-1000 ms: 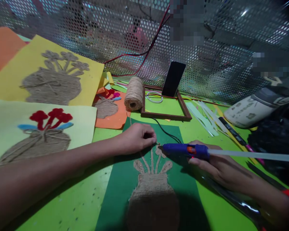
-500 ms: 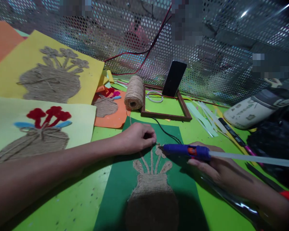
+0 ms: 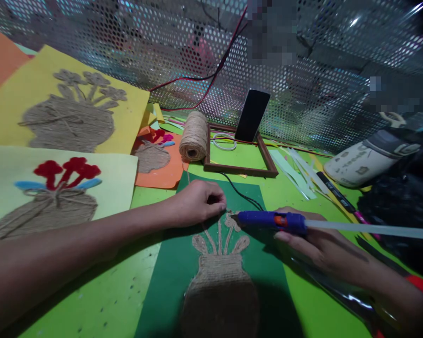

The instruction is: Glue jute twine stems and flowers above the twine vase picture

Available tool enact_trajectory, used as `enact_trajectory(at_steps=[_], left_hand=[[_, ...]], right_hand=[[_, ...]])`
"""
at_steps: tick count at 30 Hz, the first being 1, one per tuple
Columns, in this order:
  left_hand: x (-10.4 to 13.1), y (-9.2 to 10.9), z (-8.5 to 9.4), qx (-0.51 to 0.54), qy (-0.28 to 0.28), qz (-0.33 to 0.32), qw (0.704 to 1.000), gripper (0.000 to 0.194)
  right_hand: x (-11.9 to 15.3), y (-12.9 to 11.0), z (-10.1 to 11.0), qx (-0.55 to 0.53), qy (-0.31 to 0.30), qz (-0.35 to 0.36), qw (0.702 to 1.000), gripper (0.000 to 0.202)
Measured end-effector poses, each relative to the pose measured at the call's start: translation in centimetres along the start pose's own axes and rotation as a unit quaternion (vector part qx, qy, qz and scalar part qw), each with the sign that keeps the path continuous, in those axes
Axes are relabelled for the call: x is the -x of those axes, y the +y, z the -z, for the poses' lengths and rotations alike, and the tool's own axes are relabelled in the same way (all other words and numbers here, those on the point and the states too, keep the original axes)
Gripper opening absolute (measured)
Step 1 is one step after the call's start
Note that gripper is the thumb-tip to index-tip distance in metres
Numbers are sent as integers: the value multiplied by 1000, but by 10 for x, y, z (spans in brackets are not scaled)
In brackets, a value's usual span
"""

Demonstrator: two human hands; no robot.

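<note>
My right hand (image 3: pixel 303 239) is wrapped round a blue hot glue gun (image 3: pixel 268 220), with a long clear glue stick (image 3: pixel 366 227) sticking out of its back. Its nozzle tip is at a small twine flower (image 3: pixel 231 221) on a dark green sheet (image 3: pixel 169 277). Just left of the nozzle, the fingers of my left hand (image 3: pixel 206 204) pinch jute twine, mostly hidden by the fingers. A strand runs from the twine spool (image 3: pixel 193 136) down behind that hand. Below lie twine stems, two leaf loops and a twine-covered vase (image 3: pixel 220 286), its lower part in shadow.
To the left lie finished vase pictures on yellow paper (image 3: pixel 130 117) and pale green paper (image 3: pixel 121 188). Behind are a brown frame (image 3: pixel 239 170) and a leaning phone (image 3: pixel 253 115). Paper strips, a black marker (image 3: pixel 334 192) and a bottle (image 3: pixel 366 159) are at the right.
The whole view has shifted slightly, so things appear a little further left. Both hands keep their grip, and the nozzle stays at the flower.
</note>
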State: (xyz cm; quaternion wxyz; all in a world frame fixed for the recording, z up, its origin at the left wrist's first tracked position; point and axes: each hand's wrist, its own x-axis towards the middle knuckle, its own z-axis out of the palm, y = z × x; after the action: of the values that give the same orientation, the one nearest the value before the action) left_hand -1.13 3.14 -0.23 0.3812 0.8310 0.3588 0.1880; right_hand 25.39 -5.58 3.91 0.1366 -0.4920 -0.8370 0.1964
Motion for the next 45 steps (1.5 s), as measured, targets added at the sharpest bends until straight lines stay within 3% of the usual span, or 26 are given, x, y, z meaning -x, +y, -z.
enact_trajectory(at_steps=[7, 11, 15, 19, 23, 27, 32, 35, 38, 42, 45], left_hand=[[0, 0, 1, 3, -2, 1, 1000, 17], [1, -1, 2, 1, -7, -7, 1000, 18], [4, 0, 2, -17, -15, -40, 999, 16], [8, 3, 0, -45, -25, -64, 997, 15], [8, 6, -1, -62, -38, -65, 995, 16], [8, 7, -2, -77, -37, -64, 994, 15], [8, 7, -5, -98, -31, -68, 992, 16], [9, 9, -6, -114, -31, -56, 991, 16], [10, 13, -8, -136, -33, -44, 989, 14], [12, 17, -14, -158, -21, -30, 987, 15], [13, 17, -19, -158, -6, -10, 987, 18]], right_hand=[[2, 2, 6, 18, 0, 11, 1000, 23], [7, 6, 16, 34, 55, -2, 998, 18], [6, 19, 24, 72, 106, -21, 992, 27], [-5, 45, 28, 128, 161, 41, 978, 33], [-27, 74, 31, 168, 125, 102, 972, 32], [-43, 94, 25, 192, 109, 97, 970, 40], [-39, 105, 18, 177, 82, 84, 977, 48], [-31, 90, 20, 191, 94, 88, 973, 41], [-24, 50, 16, 194, 114, 100, 969, 30], [-21, -9, -5, 142, 11, 123, 982, 24], [-26, -30, -22, 130, -30, 121, 984, 23]])
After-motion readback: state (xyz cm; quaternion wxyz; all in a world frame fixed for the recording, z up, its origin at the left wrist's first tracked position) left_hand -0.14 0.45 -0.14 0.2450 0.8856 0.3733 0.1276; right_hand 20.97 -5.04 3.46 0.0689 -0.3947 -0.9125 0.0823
